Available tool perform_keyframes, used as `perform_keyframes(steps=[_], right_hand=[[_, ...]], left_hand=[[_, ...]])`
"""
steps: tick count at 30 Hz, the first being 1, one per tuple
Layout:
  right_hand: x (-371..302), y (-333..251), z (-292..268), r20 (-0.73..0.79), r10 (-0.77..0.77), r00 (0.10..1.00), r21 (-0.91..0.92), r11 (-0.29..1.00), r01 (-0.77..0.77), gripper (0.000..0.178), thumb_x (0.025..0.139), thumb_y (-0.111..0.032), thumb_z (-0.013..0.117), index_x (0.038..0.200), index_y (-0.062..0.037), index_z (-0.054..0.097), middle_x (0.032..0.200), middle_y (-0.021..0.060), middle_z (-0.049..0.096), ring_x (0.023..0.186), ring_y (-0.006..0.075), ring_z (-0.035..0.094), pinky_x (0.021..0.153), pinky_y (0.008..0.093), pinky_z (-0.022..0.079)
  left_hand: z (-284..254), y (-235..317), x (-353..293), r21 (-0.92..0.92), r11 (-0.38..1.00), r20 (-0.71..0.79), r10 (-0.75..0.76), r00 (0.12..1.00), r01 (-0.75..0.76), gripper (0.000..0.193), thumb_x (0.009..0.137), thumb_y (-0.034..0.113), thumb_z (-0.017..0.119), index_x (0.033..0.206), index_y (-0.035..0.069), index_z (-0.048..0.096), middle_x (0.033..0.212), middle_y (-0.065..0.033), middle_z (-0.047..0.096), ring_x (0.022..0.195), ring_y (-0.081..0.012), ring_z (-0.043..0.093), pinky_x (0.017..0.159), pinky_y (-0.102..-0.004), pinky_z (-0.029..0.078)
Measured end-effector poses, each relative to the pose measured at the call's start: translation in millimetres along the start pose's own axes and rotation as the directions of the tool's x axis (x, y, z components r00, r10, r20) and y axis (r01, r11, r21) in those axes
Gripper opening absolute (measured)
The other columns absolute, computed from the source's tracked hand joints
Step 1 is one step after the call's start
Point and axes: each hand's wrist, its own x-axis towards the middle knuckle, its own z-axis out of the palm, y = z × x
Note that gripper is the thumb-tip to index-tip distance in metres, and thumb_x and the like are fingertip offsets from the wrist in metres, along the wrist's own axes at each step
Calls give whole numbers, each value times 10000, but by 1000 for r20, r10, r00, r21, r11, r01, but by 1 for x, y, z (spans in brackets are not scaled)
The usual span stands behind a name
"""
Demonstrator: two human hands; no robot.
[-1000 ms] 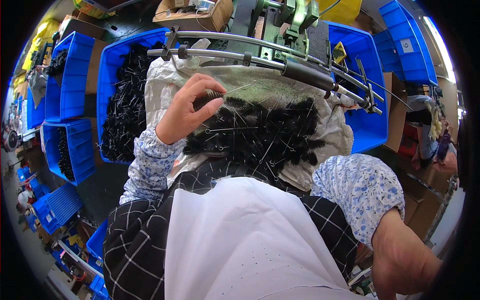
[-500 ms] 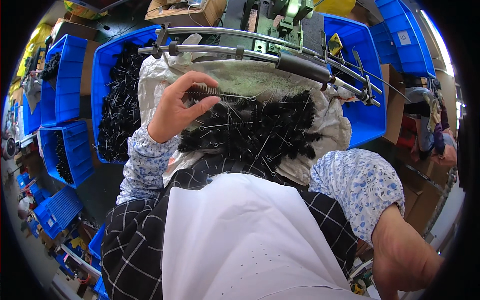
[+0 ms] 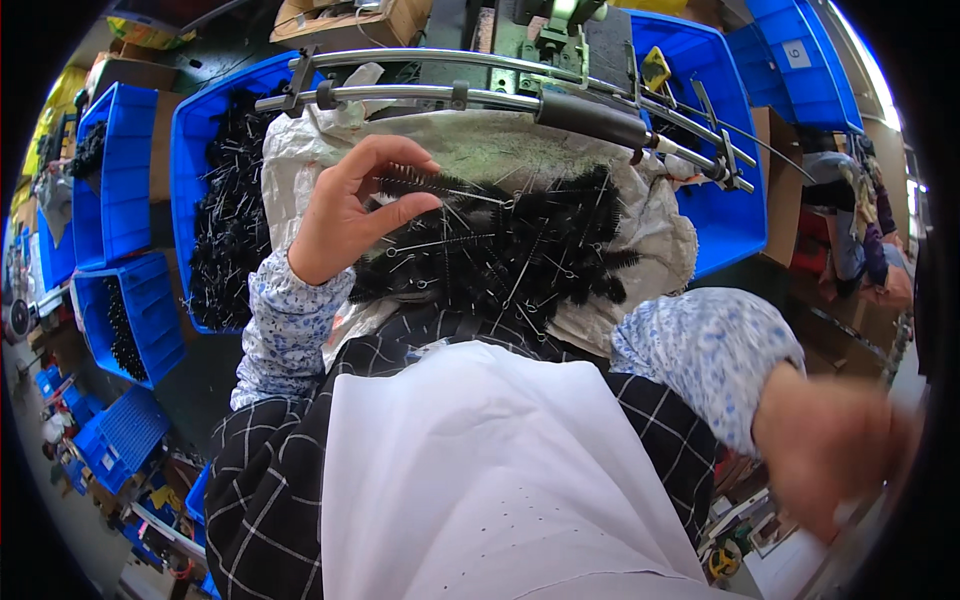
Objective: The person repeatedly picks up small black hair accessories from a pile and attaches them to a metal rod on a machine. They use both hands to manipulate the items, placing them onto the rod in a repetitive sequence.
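At the left of the pile, my left hand [image 3: 335, 215] is curled round a black bristle brush [image 3: 415, 183]. Its bristly part sits between my thumb and index finger, and its bare wire stem, ending in a small loop, points right. Below lies a heap of similar twisted-wire brushes [image 3: 510, 250], black with looped silvery ends, on a pale woven sack [image 3: 440, 130] across my lap. My right hand [image 3: 835, 445] is far off to the lower right, away from the brushes. Motion smears its fingers, so whether it holds anything cannot be made out.
Metal rails [image 3: 420, 93] with a black sleeve run across, just beyond the sack, before a green machine [image 3: 560, 40]. A blue bin [image 3: 185, 200] full of brushes stands left; another blue bin [image 3: 735, 215] stands right. More blue crates [image 3: 130, 170] line the far left. A person's sleeve [image 3: 885, 240] shows at far right.
My right hand has swung up and slightly outward at the lower right, becoming blurred. My left hand keeps the brush in nearly the same place. The whole view has shifted a little.
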Motion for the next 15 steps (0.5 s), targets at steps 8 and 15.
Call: perform_keyframes(steps=[8, 15], right_hand=[[-131, 87, -18, 188, 971, 150, -895, 232, -381, 289, 843, -191, 541, 1108, -76, 542, 956, 151, 595, 943, 289, 530, 797, 376, 417], [-163, 108, -16, 173, 945, 278, -784, 303, -542, 264, 857, -208, 544, 1064, -48, 575, 954, 172, 609, 864, 333, 590, 730, 380, 469]], left_hand=[[35, 17, 36, 358, 889, 241, 207, 948, -285, 355, 738, -21, 633, 1069, 42, 519, 995, -130, 511, 934, -296, 529, 799, -327, 446], [40, 10, 48, 448, 843, 152, 259, 954, -300, 480, 748, 45, 644, 1171, 57, 419, 1041, -141, 520, 865, -279, 550, 746, -344, 461]])
